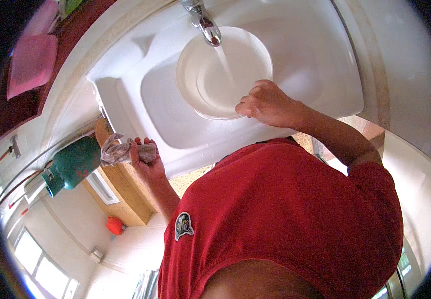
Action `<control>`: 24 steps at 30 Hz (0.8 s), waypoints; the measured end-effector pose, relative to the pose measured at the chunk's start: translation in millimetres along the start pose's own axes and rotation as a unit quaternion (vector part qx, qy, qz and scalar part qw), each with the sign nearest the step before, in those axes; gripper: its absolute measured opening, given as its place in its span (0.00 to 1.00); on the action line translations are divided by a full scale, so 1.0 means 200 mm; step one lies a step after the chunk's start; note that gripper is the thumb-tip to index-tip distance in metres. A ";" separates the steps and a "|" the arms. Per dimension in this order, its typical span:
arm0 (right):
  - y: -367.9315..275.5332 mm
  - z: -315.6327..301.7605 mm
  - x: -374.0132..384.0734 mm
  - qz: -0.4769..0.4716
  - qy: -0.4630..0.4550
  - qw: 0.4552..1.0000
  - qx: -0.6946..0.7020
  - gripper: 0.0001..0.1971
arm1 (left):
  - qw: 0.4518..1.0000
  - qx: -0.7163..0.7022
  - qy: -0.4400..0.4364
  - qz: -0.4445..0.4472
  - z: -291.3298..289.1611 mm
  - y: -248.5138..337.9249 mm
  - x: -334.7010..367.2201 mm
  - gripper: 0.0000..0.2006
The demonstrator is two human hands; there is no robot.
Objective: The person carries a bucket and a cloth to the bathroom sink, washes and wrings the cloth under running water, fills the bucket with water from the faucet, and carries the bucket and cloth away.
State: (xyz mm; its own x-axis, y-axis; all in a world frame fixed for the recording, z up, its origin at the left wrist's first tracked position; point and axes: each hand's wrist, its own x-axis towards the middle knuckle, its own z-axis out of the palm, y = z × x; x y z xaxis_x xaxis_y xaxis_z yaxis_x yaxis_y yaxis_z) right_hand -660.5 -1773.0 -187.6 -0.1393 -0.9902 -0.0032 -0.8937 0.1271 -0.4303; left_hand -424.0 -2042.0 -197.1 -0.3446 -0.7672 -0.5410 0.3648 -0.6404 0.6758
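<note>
A stream of water runs from the chrome faucet (209, 31) into a round white basin (187, 89) standing in the white sink (163, 117). The basin holds water with a whitish look. My right hand (265, 105) is at the basin's near right rim, fingers curled closed; whether they grip the rim or something small is hidden. Beyond the sink's left front corner, my left hand (148, 162) is closed around a crumpled greyish cloth (118, 151), whose loose end hangs out past the fingers.
A green gas cylinder (78, 162) with a hose is left of the sink, close to my left hand. A pink plastic container (32, 65) sits on a dark red shelf (23, 109) at the far left. Tiled wall edging (375, 74) borders the sink on the right.
</note>
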 end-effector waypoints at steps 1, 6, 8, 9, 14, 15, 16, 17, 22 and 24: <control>0.00 0.01 0.00 -0.002 -0.002 1.000 -0.001 0.03 | 1.000 0.023 0.005 0.003 0.01 0.00 0.00 0.11; 0.02 0.04 -0.01 0.019 0.010 1.000 0.010 0.04 | 1.000 0.027 0.010 0.004 0.01 -0.01 -0.01 0.13; 0.00 0.02 -0.01 0.017 0.012 1.000 -0.003 0.05 | 0.999 0.031 0.019 0.001 0.01 -0.02 -0.02 0.13; -0.01 0.01 -0.01 0.018 0.016 1.000 -0.016 0.05 | 0.999 0.036 0.013 -0.002 0.01 -0.02 -0.02 0.14; -0.01 0.02 0.02 0.019 0.001 1.000 -0.010 0.07 | 0.999 0.035 0.017 -0.009 0.01 -0.04 -0.03 0.14; -0.02 0.02 0.03 0.021 -0.008 1.000 -0.021 0.07 | 0.999 0.037 0.009 0.001 -0.02 -0.05 -0.01 0.15; -0.02 0.02 0.04 0.015 -0.011 1.000 -0.020 0.07 | 0.999 0.034 0.014 0.004 -0.02 -0.05 -0.01 0.15; -0.02 0.03 0.04 0.021 -0.020 0.999 -0.028 0.08 | 0.999 0.048 0.019 -0.002 -0.02 -0.06 -0.01 0.13; 0.00 0.07 0.06 -0.019 0.052 0.998 -0.027 0.03 | 0.995 0.093 0.028 0.005 0.00 -0.07 -0.01 0.15; -0.03 0.04 0.07 0.045 -0.060 0.997 -0.036 0.14 | 0.993 0.104 0.045 0.013 0.01 -0.08 -0.03 0.16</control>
State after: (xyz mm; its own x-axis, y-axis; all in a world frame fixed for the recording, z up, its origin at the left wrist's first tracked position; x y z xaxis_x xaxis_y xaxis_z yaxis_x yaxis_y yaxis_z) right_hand -653.5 -1789.1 -191.1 -0.1721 -0.9739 -0.1478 -0.9090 0.2149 -0.3572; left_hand -429.9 -2027.0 -202.4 -0.2556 -0.7891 -0.5585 0.1826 -0.6067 0.7737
